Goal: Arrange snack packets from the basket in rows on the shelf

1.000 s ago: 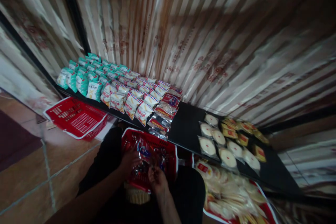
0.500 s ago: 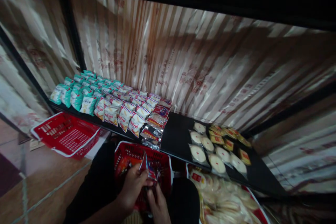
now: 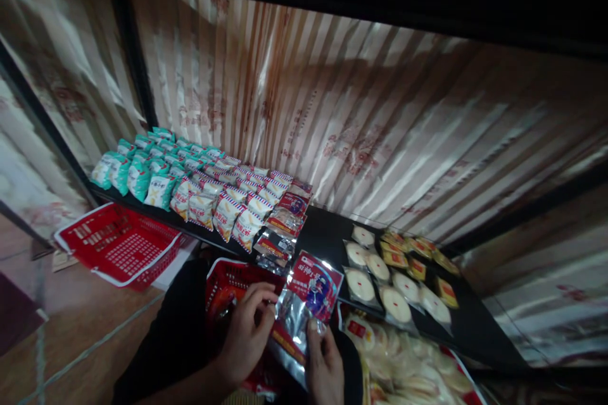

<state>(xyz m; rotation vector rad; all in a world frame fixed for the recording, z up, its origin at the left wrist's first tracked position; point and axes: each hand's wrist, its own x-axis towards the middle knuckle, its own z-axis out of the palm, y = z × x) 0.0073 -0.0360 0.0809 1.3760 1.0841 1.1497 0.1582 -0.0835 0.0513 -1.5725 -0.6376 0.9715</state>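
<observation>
"My right grip is closed on the near right edge of a red and silver packet, thumb on the front; the fingers behind are mostly hidden. My left grip is curled at the packet's left edge, but I can't tell whether it's pinching or only touching."

"And where exactly is the packet?"

"Above the right part of the red basket, on the near side of the black shelf. It's tilted, printed face up, its top pointing far."

"How would you handle it well?"

"I'd hold lightly with the right and let the left just steady the edge, since the foil looks slick and floppy and would probably crease under a hard squeeze. I'd keep the print facing me so I know which end is which, and the top corner clear of the similar packets just beyond it."

"What's different from half a second ago?"

"Back then the packet showed nearly edge-on, low between both grips. Now its whole printed face is turned up to view, and it has gone right along with my right grip. The striped bags on the shelf look unchanged."
</observation>
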